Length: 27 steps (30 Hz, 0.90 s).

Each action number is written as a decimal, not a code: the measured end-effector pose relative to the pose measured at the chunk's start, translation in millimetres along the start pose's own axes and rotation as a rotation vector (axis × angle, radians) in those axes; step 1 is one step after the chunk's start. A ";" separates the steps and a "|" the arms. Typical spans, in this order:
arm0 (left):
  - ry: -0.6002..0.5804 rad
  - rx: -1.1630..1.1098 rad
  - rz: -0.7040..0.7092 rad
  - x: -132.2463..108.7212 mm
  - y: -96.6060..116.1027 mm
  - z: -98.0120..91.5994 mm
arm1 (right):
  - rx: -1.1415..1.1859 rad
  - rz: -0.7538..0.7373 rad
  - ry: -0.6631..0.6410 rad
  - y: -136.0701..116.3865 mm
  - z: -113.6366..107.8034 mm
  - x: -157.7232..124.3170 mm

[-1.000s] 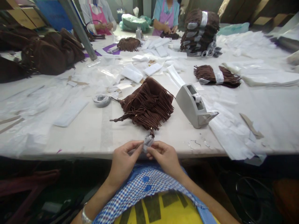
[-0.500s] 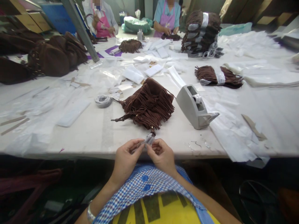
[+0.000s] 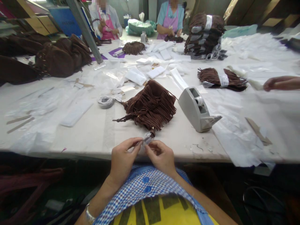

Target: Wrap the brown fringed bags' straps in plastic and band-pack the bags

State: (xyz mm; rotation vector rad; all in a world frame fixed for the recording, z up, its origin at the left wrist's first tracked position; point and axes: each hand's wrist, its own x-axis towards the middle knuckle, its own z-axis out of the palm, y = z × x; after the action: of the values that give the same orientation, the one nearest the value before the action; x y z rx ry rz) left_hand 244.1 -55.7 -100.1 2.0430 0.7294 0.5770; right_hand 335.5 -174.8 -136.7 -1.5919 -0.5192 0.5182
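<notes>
A brown fringed suede bag (image 3: 151,104) lies on the white table (image 3: 98,131) in front of me. A strap end of the bag reaches the table's near edge, and a small clear wrapping (image 3: 147,137) covers it. My left hand (image 3: 122,157) and my right hand (image 3: 160,155) pinch this wrapping from either side, fingertips almost touching. A grey tape dispenser (image 3: 196,108) stands just right of the bag.
A small roll of grey wrap (image 3: 105,101) lies left of the bag. Bundles of brown fringe (image 3: 221,78) and a tall stack (image 3: 203,36) sit at the back right, brown bags (image 3: 56,57) at the left. Two people work across the table; another person's hand (image 3: 280,83) enters at right.
My hands have stayed on the wrapping with small finger shifts. Another person's hand has come into view at the right edge. The view has tilted slightly.
</notes>
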 end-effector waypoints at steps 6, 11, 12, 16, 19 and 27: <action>0.091 0.140 0.116 3.7 4.2 4.5 | -0.026 -0.035 0.046 -2.4 2.6 5.1; 0.152 0.234 0.261 3.7 7.0 8.6 | 0.036 -0.040 0.062 -7.1 4.8 7.6; 0.154 0.226 0.264 3.1 8.1 8.8 | 0.039 -0.040 0.061 -8.2 4.9 7.8; 0.156 0.184 0.246 -1.3 12.8 11.1 | 0.043 -0.053 0.090 -12.5 4.2 11.2; 0.120 0.176 0.271 -4.0 12.8 16.2 | 0.111 -0.036 0.099 -14.0 2.8 16.6; 0.035 0.095 0.357 -2.7 1.0 27.0 | 0.202 -0.026 0.039 -13.3 -3.6 19.6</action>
State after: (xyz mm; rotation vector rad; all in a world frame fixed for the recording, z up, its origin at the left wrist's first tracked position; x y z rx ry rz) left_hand 259.5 -73.5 -113.6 2.2749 0.4175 0.7939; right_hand 352.8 -164.7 -123.7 -1.3976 -0.4437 0.5030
